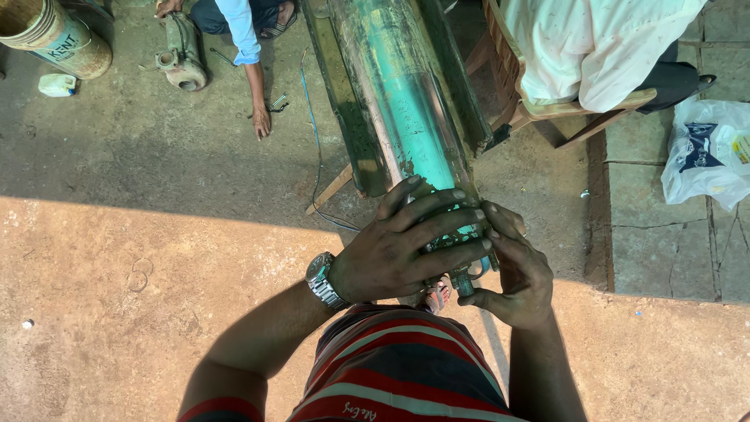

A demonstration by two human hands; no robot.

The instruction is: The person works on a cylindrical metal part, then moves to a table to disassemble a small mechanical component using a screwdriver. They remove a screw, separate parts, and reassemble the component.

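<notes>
While both hands clasp its near end, the long green cylinder (406, 101) runs straight away from the person.

The left hand (398, 250) lies over the top of this near end with its fingers spread and wrapped around it; the right hand (516, 270) grips the metal fitting (461, 273) at the same end from the side. The far end of the cylinder points towards the wooden chair (539, 109), and both hands are equally near.
</notes>
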